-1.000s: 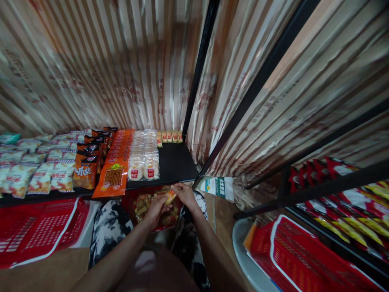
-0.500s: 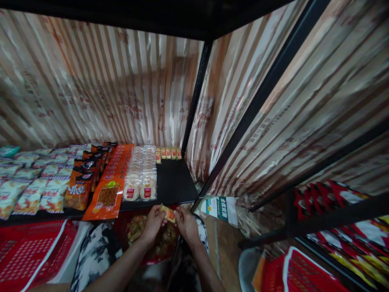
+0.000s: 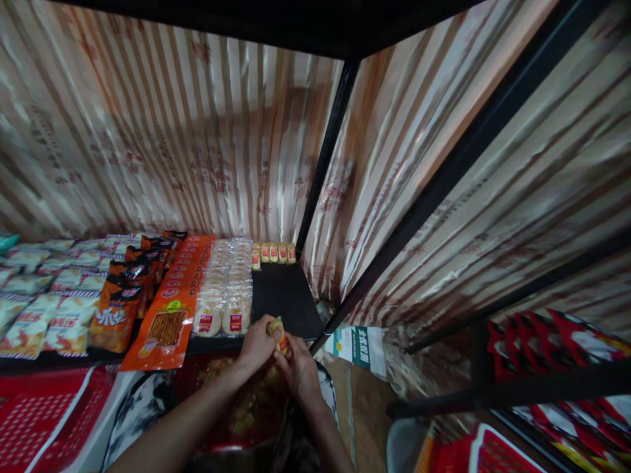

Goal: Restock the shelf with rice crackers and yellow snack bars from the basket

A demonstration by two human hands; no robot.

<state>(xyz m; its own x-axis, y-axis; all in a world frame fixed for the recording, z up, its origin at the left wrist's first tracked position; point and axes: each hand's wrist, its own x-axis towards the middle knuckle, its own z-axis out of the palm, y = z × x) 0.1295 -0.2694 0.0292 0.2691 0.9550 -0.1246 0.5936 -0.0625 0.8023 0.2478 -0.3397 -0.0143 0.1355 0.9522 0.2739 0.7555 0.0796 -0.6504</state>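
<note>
Both my hands meet at the front edge of a black shelf (image 3: 283,299). My left hand (image 3: 256,345) and my right hand (image 3: 298,368) pinch one small yellow snack packet (image 3: 279,334) between them, fingers closed on it. Just below my hands lies a red bag of loose yellow snack packets (image 3: 236,407), partly hidden by my arms. At the back of the shelf stands a short row of the same small yellow packets (image 3: 273,253). Two columns of round white cakes in clear wrap (image 3: 227,289) lie left of my hands.
Orange snack packs (image 3: 170,309), dark orange bags (image 3: 121,305) and pale chip bags (image 3: 44,309) fill the shelf's left side. A black upright post (image 3: 325,154) stands at the shelf corner. Red baskets (image 3: 44,414) sit at lower left and lower right. A green-white carton (image 3: 357,341) lies on the floor.
My hands have risen from the red bag up to the shelf's front edge, carrying the yellow packet. The view has tilted up, showing the underside of an upper shelf.
</note>
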